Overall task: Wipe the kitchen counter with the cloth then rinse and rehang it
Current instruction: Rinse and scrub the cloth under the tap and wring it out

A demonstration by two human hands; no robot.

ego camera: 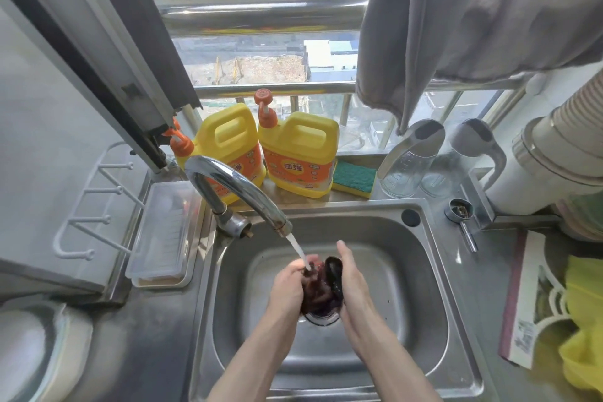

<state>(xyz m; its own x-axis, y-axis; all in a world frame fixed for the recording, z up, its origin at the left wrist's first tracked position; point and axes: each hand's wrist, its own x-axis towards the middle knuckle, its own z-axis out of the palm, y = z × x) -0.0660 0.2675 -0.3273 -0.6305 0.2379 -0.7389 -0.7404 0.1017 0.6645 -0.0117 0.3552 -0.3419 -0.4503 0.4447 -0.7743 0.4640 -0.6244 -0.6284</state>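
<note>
The sink [408,271] is stainless steel, brushed and dully shiny, with soft reflections along its walls. The tap [238,192] is chromed metal, mirror-bright and smooth. Between the two hands the cloth [321,290] looks like dark, wet fabric, bunched and glistening where water runs over it. On the sill, both detergent jugs [298,153] are glossy yellow plastic with orange printed labels. The sponge [354,178] has a rough green scouring face over soft yellow foam. Two clear bottles [406,166] look like glass or hard plastic, I cannot tell which. The hanging towel [456,26] is matt grey cloth, softly napped. The lidded box [163,232] is translucent plastic.
</note>
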